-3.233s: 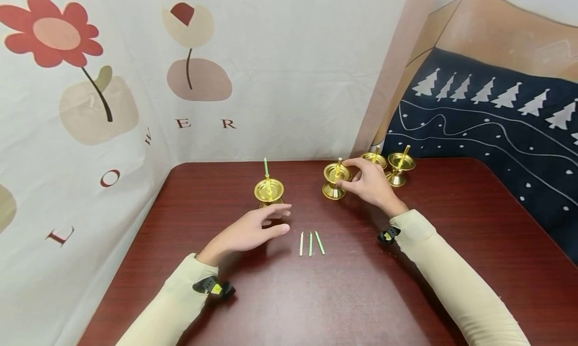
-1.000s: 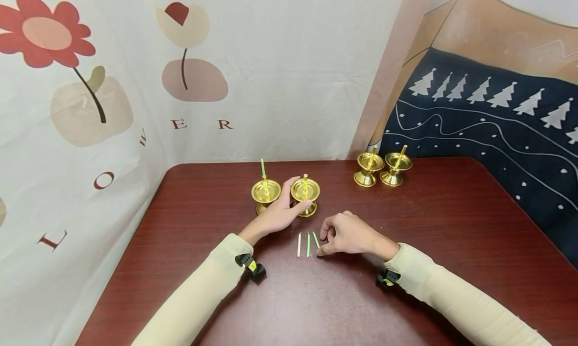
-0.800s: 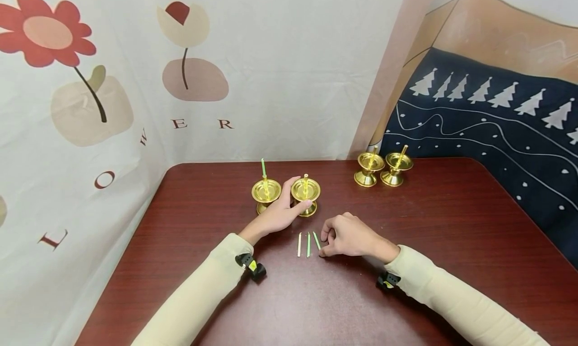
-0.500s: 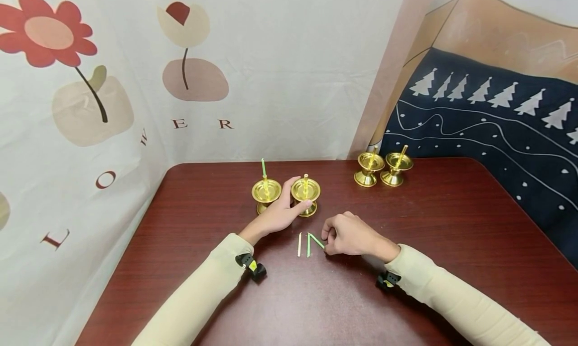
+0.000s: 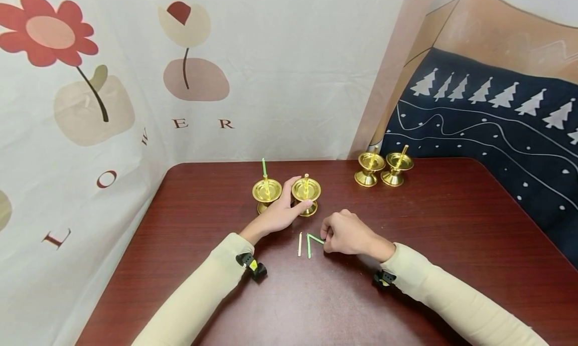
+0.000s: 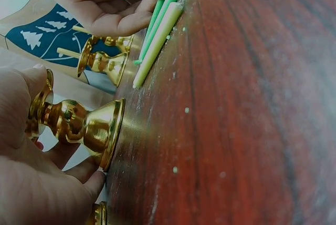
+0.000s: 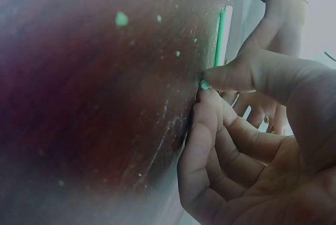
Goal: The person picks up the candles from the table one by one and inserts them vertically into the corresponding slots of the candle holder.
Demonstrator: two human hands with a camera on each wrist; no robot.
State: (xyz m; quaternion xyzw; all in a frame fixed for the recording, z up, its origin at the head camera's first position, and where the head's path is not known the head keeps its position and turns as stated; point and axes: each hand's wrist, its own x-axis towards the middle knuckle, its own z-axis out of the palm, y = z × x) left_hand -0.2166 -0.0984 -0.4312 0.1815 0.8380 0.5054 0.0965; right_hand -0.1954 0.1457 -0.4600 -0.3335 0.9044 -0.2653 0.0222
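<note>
My left hand (image 5: 281, 213) holds a brass candle holder (image 5: 307, 189) upright on the table, fingers behind and thumb in front. Its centre post bears no candle. My right hand (image 5: 351, 234) pinches the near end of a slim green candle (image 5: 317, 239) between thumb and forefinger, as the candle end (image 7: 204, 84) in the right wrist view shows. The candle lies slanted. Its far end meets the top of a second green candle (image 5: 309, 246), which lies beside a pale candle (image 5: 299, 244). Left of my left hand stands another brass holder (image 5: 266, 190) with a green candle (image 5: 264, 167) in its post.
Two more brass candle holders (image 5: 371, 161) stand side by side at the back right, with no candles in them. Printed cloth (image 5: 289, 75) hangs behind the dark red table (image 5: 226, 185). Small wax crumbs (image 7: 122, 19) dot the tabletop in the right wrist view.
The right hand brought a holder leftward to beside the one with the candle, and the left hand took hold of it. Since then the right hand has swung the rightmost green candle's near end outward.
</note>
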